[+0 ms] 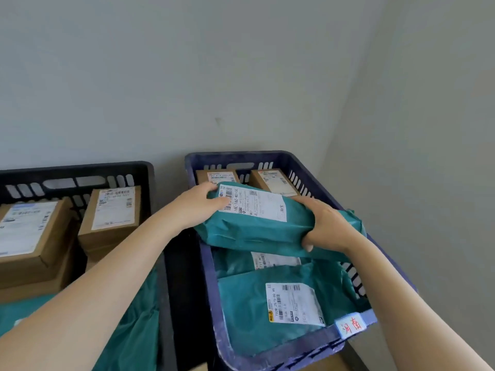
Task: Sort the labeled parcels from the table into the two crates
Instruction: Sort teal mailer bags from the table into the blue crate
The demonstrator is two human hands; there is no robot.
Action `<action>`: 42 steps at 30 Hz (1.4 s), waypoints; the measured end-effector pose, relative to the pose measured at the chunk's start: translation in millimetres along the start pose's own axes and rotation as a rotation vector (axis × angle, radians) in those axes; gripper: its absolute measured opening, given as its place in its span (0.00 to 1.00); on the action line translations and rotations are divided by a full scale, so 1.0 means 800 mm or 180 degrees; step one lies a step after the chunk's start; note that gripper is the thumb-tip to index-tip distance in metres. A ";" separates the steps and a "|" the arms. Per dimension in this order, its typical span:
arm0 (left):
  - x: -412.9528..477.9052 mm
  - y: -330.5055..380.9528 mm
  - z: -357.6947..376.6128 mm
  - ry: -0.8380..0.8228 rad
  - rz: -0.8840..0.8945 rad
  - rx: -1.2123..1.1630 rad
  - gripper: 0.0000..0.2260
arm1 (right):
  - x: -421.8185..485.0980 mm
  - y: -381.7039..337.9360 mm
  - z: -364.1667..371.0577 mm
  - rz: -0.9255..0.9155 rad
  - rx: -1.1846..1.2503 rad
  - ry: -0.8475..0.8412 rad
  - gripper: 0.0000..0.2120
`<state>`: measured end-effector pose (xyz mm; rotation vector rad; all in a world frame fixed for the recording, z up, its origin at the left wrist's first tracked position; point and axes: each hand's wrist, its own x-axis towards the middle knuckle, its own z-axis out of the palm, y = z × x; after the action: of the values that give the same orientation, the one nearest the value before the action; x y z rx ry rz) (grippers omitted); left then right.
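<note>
I hold a teal mailer parcel [257, 234] with a white shipping label over the blue crate [211, 274]. My left hand [198, 204] grips its far left end, thumb on the label. My right hand [326, 226] grips its right end, fingers curled under. Below it in the blue crate lie two more teal labeled mailers [267, 309], with two small cardboard boxes [273, 180] at the crate's back. The black crate [80, 170] on the left holds several labeled cardboard boxes [112, 212] and teal mailers [134, 330].
Both crates stand against a pale wall, in a corner with a second wall to the right. A narrow dark gap separates the crates. A white tag with red characters [352, 324] hangs on the blue crate's near right corner.
</note>
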<state>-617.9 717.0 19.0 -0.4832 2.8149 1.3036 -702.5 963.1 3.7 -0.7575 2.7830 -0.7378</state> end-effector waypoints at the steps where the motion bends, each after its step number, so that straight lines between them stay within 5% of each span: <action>1: 0.007 0.002 0.005 -0.0023 -0.0055 0.0315 0.23 | 0.008 0.003 0.000 -0.0003 0.0024 -0.0072 0.44; 9: 0.029 0.021 0.026 -0.0135 -0.0154 0.1832 0.29 | 0.036 0.006 -0.004 -0.0047 -0.0233 -0.0525 0.46; 16: 0.046 0.030 0.024 -0.0657 -0.0501 0.2010 0.27 | 0.047 0.004 0.000 -0.0438 -0.0808 -0.0686 0.44; 27: 0.049 0.035 0.058 -0.0018 -0.0695 0.2669 0.21 | 0.073 0.032 0.023 -0.0802 -0.0523 -0.0473 0.43; 37: 0.038 0.008 0.107 -0.0373 -0.0367 0.3444 0.30 | 0.067 0.064 0.053 -0.1088 -0.0797 -0.0837 0.43; 42: 0.035 -0.007 0.122 -0.0078 0.0291 0.2985 0.28 | 0.073 0.075 0.064 -0.1205 -0.1062 -0.0824 0.43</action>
<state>-655.5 778.7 -52.4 -0.2789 3.0014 -0.1002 -764.1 957.0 -72.0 -1.3594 2.5782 -0.1963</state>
